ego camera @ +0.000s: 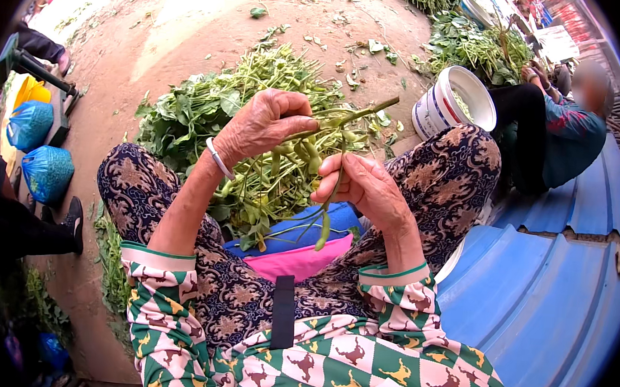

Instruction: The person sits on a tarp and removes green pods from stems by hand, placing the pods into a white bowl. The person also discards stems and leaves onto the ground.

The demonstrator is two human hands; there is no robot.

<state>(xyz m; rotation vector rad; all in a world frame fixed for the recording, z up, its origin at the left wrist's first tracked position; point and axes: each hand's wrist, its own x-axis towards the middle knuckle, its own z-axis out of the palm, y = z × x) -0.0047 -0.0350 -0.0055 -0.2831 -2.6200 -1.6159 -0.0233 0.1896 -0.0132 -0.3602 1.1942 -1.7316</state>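
Observation:
My left hand point(269, 123), a light bangle on its wrist, pinches a green plant stem point(372, 110) between thumb and fingers. Several plump bean pods point(311, 157), which look like edamame, hang from this stem. My right hand point(361, 186) is closed with thumb and fingertips on a thin side shoot of the same plant, just below the main stem. From under those fingers one long pod point(324, 231) dangles. Beyond and beneath both hands lies a heap of cut bean plants point(202, 113). A blue cloth point(307, 231) and a pink cloth point(305, 260) show between my knees.
A white bucket point(429, 113) stands tilted beyond my right knee, pale contents inside. A person point(568, 130) sits at the right by more plants point(476, 51). Blue corrugated sheeting point(529, 295) lies to my right. Filled blue bags point(47, 174) and another person's foot point(73, 223) are at left.

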